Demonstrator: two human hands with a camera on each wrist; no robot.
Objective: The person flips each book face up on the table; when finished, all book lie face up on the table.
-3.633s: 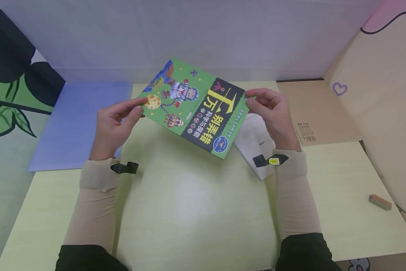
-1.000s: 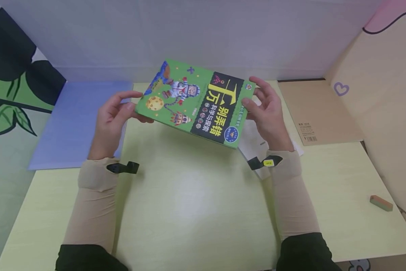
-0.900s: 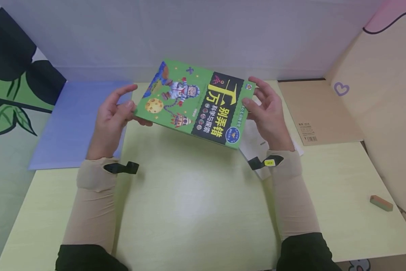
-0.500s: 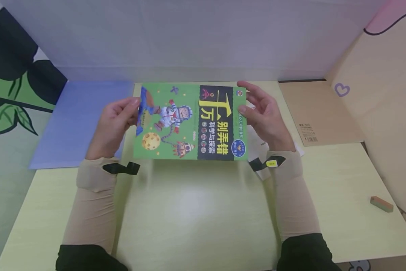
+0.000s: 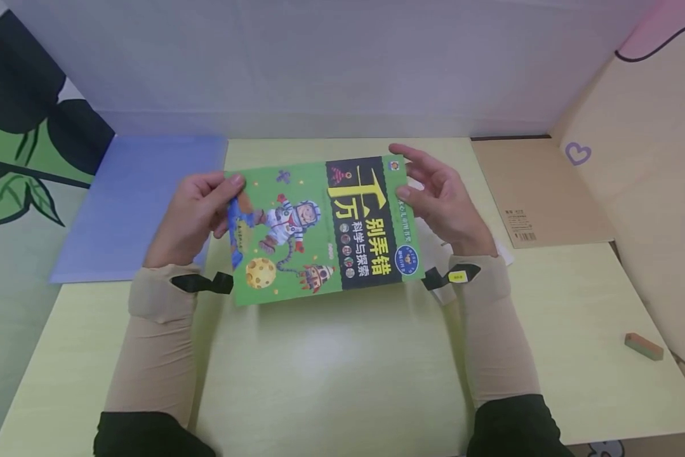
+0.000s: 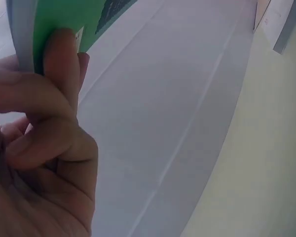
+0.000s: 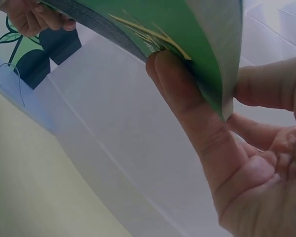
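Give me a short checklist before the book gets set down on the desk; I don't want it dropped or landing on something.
1. Left hand grips the book at its left edge, thumb on the cover: ok.
2. Right hand pinches the right edge, thumb on top and fingers underneath: ok.
3. Book closed, cover facing up: ok.
4. Bare desk in front of the book: ok.
5. White paper lies partly under the book's right side: not ok if it goes straight down.
6. Blue folder and brown notebook lie off to the sides: ok.
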